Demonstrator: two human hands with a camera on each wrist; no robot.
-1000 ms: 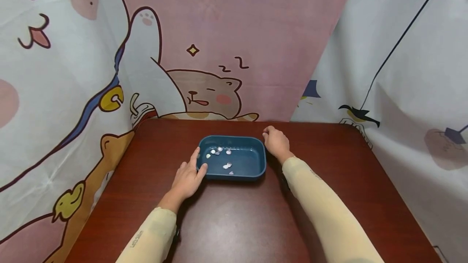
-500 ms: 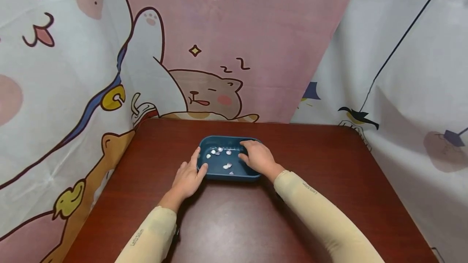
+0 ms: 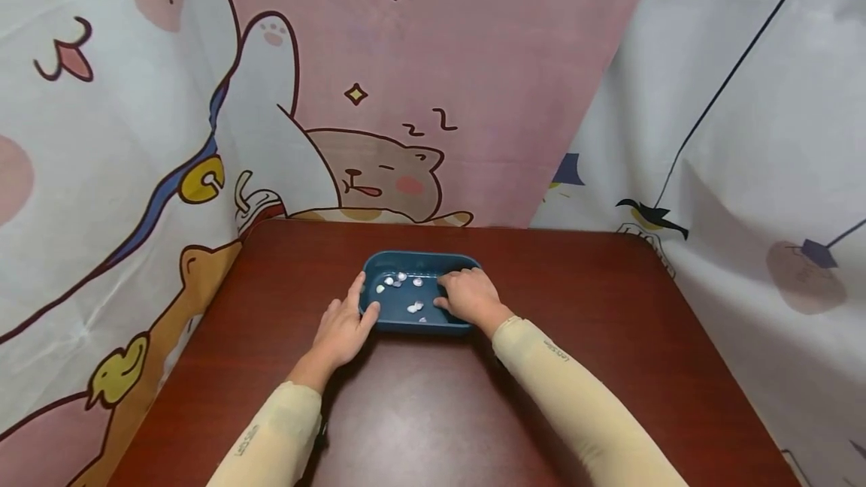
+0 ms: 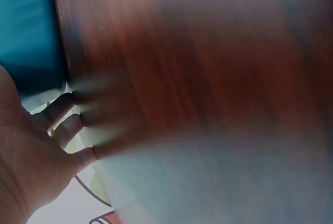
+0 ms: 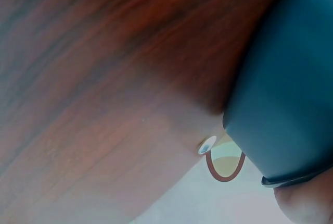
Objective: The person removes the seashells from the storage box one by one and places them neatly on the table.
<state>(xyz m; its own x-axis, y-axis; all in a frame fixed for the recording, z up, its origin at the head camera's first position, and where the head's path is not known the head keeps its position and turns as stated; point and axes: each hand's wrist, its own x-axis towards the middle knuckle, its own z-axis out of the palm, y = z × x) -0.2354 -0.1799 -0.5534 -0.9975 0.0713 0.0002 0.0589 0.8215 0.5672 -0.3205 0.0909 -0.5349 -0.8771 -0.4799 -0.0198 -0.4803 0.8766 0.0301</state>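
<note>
A teal rectangular tray (image 3: 422, 328) sits near the far side of the table. On its floor lie several small whitish shell-like pieces (image 3: 414, 308), mostly toward the left. My left hand (image 3: 341, 329) rests against the tray's left end, fingers spread and fairly straight, thumb at the near left corner. In the left wrist view, three fingertips (image 4: 63, 102) extend past the tray's end. Reaching over the right rim, my right hand (image 3: 468, 295) is inside the tray, its thumb and index finger apart. Its other fingers are hidden, and the right wrist view catches only a sliver of skin beyond the rim.
The dark red-brown wooden table (image 3: 419, 404) spreads out around the tray. A hanging cloth (image 3: 501, 96) with cartoon animals stands right behind the far edge. One small pale oval piece (image 5: 207, 145) shows by the table's edge in the right wrist view.
My right hand has moved left, from beside the tray's far right corner over the rim and down into the tray. The left hand stays at the left end.
</note>
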